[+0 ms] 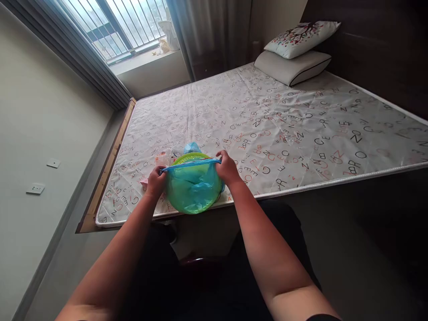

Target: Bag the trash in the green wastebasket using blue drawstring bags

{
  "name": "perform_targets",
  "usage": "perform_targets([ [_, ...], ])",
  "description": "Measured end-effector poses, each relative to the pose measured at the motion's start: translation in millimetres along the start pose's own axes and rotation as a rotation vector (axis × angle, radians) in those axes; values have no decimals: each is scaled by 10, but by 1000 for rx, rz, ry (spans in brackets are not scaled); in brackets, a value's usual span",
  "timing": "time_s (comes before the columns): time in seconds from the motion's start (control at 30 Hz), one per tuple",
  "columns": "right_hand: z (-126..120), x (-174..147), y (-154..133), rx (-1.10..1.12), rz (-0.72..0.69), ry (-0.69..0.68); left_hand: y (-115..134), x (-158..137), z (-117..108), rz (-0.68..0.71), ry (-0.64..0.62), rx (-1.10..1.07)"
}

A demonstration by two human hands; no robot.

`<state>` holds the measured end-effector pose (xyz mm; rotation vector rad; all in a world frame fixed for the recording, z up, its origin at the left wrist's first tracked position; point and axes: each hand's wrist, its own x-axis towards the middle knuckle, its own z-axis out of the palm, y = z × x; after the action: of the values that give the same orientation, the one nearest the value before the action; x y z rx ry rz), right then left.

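Observation:
My left hand and my right hand each pinch one end of the upper edge of a thin blue plastic bag. The edge is stretched taut between them. Translucent film hangs down over the front of a round yellow-green basket, whose perforated rim shows behind the edge. Whether the basket sits inside the bag or just behind it, I cannot tell. Just past it a blue plastic bundle lies on the mattress. Crumpled clear plastic packaging is beside the basket, near my left hand.
The letter-printed mattress extends to a dark headboard. A patterned pillow rests on a grey-white pillow at the far right. Wooden bed frame edges the left side. A barred window and curtains are behind.

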<state>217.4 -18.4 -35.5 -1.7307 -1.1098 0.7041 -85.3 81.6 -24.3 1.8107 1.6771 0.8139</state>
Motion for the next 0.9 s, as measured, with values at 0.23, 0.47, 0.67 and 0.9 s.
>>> perform_targets([
  [0.23, -160, -68, -135, 25, 44, -140, -31, 10, 32, -113, -124, -145],
  [0.47, -144, -72, -128, 36, 153, -128, 56, -84, 140, -278, -536, -356],
  [0.67, -89, -99, -114, 182, 273, -284, -89, -108, 219, -456, -691, -456],
  [0.9, -112, -75, 1, 288, 439, -211, -325, -254, 268, -515, -645, -377],
])
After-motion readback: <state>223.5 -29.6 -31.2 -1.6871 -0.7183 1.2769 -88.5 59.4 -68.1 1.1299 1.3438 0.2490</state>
